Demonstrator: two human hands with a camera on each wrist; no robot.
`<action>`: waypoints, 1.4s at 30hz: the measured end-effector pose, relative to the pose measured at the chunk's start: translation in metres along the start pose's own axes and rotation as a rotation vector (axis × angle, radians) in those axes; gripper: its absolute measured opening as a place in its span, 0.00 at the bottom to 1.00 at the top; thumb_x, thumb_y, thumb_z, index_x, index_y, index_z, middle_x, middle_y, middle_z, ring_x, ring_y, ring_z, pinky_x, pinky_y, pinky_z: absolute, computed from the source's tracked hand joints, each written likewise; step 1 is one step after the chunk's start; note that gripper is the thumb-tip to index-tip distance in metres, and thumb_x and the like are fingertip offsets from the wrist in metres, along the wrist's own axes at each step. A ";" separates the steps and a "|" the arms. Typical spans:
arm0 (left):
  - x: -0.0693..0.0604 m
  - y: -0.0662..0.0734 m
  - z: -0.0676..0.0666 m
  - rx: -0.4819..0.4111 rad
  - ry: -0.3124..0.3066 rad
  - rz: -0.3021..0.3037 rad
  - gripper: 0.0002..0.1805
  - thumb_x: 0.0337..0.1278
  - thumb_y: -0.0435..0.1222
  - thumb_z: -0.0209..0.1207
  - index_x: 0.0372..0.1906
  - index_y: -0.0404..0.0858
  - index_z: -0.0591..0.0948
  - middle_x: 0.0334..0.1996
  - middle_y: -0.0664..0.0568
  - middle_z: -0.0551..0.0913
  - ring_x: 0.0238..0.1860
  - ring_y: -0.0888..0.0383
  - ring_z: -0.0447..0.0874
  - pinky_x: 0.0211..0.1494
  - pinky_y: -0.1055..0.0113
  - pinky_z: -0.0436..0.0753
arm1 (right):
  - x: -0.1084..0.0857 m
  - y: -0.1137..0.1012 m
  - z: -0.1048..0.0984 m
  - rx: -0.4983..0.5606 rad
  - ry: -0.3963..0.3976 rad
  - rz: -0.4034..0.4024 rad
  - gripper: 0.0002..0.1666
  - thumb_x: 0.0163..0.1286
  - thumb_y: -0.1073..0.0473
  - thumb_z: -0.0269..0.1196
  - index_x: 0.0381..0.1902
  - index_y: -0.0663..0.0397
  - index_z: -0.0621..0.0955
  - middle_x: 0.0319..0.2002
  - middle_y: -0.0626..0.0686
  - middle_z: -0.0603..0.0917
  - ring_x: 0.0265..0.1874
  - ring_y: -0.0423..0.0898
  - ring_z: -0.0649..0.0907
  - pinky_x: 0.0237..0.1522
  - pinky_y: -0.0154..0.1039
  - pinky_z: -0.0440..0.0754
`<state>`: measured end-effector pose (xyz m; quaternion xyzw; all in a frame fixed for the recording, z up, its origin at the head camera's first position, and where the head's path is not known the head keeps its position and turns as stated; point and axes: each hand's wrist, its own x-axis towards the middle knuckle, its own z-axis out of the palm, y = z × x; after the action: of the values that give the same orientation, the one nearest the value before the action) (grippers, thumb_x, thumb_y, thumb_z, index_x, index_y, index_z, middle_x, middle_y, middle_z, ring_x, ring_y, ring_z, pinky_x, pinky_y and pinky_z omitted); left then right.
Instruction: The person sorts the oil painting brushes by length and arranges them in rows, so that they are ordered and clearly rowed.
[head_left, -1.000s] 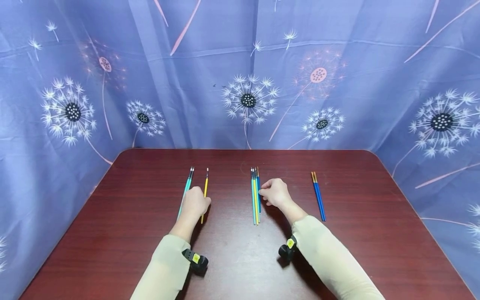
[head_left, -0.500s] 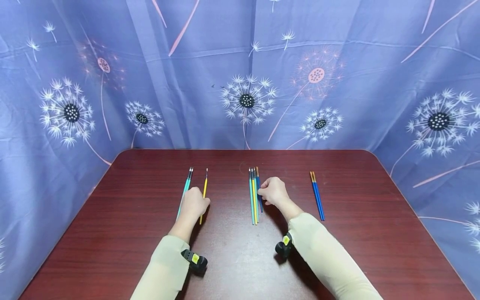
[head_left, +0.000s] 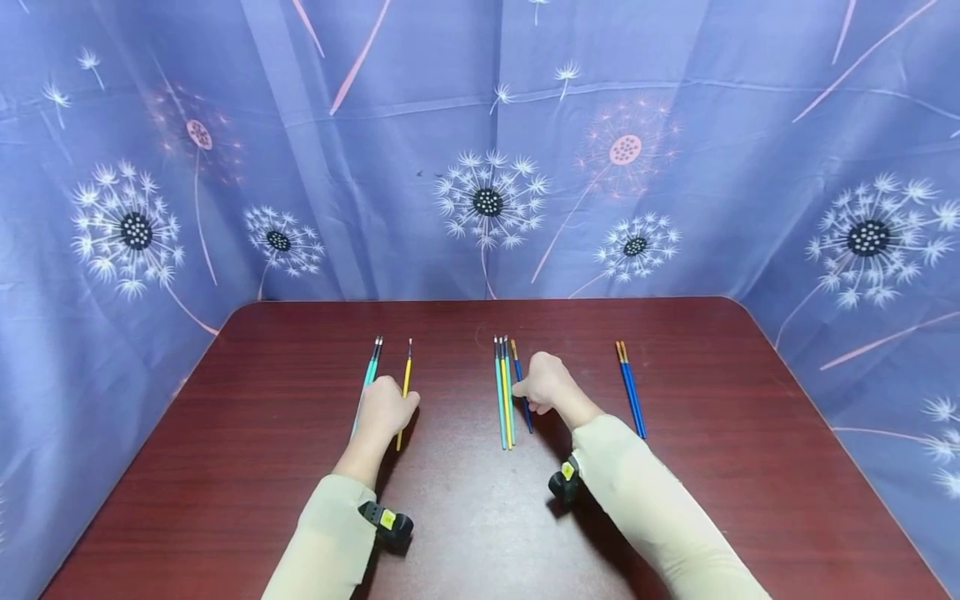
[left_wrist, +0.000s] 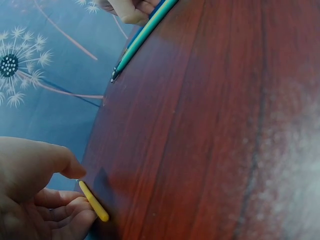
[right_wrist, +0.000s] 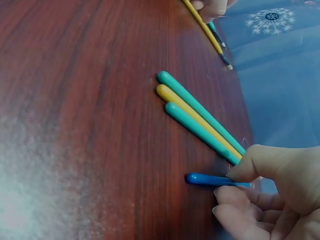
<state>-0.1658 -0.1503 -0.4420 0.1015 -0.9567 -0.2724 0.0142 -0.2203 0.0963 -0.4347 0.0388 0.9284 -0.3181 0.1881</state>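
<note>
In the head view my left hand (head_left: 385, 408) is over a yellow paintbrush (head_left: 407, 377), its thumb and fingers closed about the handle, whose rounded end (left_wrist: 95, 202) shows in the left wrist view. Two teal paintbrushes (head_left: 371, 372) lie just left of that hand, partly hidden by it. At the middle, my right hand (head_left: 549, 385) pinches a blue paintbrush (right_wrist: 207, 179) between thumb and fingers. That brush slants slightly away from a row of two teal brushes (right_wrist: 192, 132) and one yellow brush (right_wrist: 182, 106) beside it.
Two blue paintbrushes (head_left: 632, 390) lie side by side farther right on the brown wooden table (head_left: 465, 517). A blue dandelion-print curtain (head_left: 420, 167) hangs behind the table and along both sides.
The blue brush in my right hand has separated from the middle row, its handle end swinging right and toward me. My left hand stays at the yellow brush; the view shifts slightly.
</note>
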 end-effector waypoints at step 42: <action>-0.003 0.004 0.001 -0.075 0.133 0.026 0.10 0.47 0.40 0.56 0.21 0.37 0.76 0.19 0.47 0.79 0.24 0.49 0.78 0.29 0.59 0.77 | -0.008 0.019 -0.003 0.276 -0.002 -0.102 0.15 0.56 0.66 0.62 0.41 0.69 0.76 0.27 0.59 0.84 0.17 0.41 0.83 0.23 0.38 0.84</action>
<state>-0.1633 -0.1459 -0.4407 0.1064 -0.9439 -0.3007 0.0851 -0.2105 0.1135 -0.4401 0.0169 0.8765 -0.4517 0.1653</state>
